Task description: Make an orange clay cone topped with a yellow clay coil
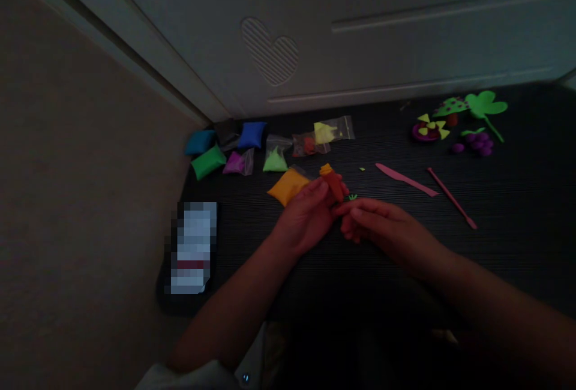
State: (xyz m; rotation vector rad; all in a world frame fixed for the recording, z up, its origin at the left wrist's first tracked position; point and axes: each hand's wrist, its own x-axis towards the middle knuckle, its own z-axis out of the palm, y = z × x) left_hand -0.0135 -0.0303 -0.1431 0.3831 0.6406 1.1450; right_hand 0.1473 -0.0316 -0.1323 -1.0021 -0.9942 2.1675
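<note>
My left hand (pixel 306 216) is closed round a red clay piece (pixel 333 186) with a ruffled orange-yellow end (pixel 326 169) pointing away from me. Close beside it, my right hand (pixel 375 217) has its fingers pinched together near the lower end of the red piece. Whatever those fingertips hold, if anything, is hidden in the dim light. A small green clay sprig (pixel 353 197) shows just beyond the right fingertips. Behind my left hand lies an orange clay packet (pixel 288 186), partly covered by it.
Several clay packets, among them a blue one (pixel 252 134), line the back left. A pink clay knife (pixel 406 179) and a thin pink tool (pixel 451 197) lie right. Shaped clay, including purple grapes (pixel 479 143) and a green flower (pixel 485 105), sits back right. A blurred phone-like object (pixel 194 248) lies left.
</note>
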